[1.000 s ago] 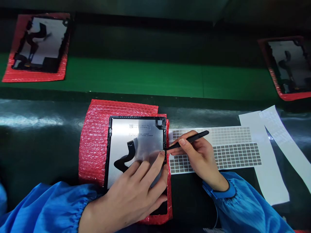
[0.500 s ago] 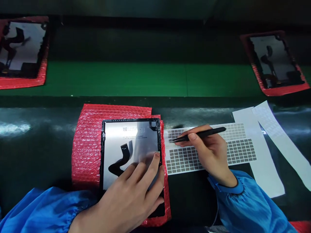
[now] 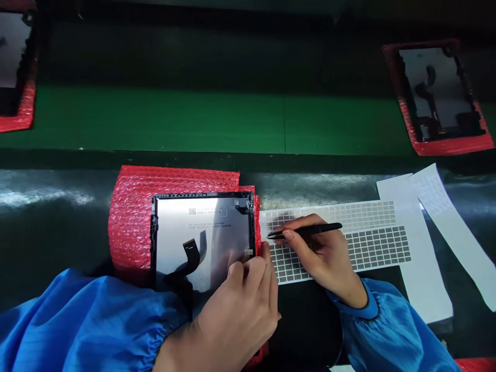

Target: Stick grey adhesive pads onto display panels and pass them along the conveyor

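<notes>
The left hand (image 3: 240,299), at lower centre, lies over the display panel (image 3: 222,237) with its fingers bunched at the panel's right edge, probably to steady it; whether they pinch anything cannot be told. The right hand (image 3: 323,258), right of centre, grips black tweezers (image 3: 320,228) pen-fashion, a hold suited to fine control. The tweezer tips point left, at the left end of a sticker sheet (image 3: 380,245); contact cannot be confirmed. The sheet lies just beside the panel, presumably for short reach.

The panel rests rear side up, exposing its ribbon cable (image 3: 191,256). Red bubble wrap (image 3: 129,227) beneath likely protects it from the table (image 3: 73,222). White paper strips (image 3: 430,289) lie at right. Similar panels occupy the upper left (image 3: 11,57) and upper right (image 3: 445,82).
</notes>
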`<state>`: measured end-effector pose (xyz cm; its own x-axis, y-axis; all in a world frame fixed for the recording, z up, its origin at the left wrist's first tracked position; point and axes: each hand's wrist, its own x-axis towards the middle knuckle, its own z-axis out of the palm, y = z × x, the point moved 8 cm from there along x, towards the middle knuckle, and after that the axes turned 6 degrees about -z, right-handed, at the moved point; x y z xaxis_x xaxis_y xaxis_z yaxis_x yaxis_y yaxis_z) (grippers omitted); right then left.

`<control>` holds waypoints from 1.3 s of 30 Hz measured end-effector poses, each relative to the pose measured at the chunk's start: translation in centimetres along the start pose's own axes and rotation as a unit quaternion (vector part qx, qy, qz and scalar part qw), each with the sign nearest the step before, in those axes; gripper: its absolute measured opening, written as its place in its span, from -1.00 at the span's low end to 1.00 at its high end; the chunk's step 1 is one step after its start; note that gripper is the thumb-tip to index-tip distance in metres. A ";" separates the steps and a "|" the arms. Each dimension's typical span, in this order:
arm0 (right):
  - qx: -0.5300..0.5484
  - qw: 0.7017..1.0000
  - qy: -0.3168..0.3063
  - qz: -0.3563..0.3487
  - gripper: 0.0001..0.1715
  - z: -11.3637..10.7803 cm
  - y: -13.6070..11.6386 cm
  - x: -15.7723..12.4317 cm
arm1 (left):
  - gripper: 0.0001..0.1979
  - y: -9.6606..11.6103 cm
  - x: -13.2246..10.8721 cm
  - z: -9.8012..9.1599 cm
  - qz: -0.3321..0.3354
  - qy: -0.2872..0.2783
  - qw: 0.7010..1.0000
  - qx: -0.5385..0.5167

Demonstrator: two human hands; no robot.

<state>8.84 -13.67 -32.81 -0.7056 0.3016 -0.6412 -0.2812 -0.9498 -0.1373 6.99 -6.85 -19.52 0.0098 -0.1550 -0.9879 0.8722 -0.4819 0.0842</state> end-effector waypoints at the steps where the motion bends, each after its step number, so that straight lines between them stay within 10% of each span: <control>1: -0.001 1.000 -0.001 -0.001 -0.89 0.0 0.0 0.0 | -0.36 -0.1 0.0 0.0 -0.001 -0.002 1.000 -0.002; 25: 0.067 0.996 0.044 0.035 -0.84 -0.4 -0.5 1.2 | -0.24 0.0 -0.4 -0.4 0.005 0.008 1.000 0.003; 31: 0.084 0.989 0.122 -0.016 -0.88 -0.8 -4.7 0.9 | -0.70 -2.2 -4.9 -4.9 0.033 0.167 0.983 -0.064; 39: 0.087 0.993 0.072 -0.042 -0.95 8.7 -11.1 1.5 | -0.40 -6.3 -8.0 -2.0 -0.015 0.047 0.999 -0.007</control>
<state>5.25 -2.00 -25.66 -0.5783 0.3514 -0.7363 -0.4520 -0.8893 -0.0695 2.42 -0.83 -12.39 0.0291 -0.0586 -0.9979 0.8792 -0.4734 0.0534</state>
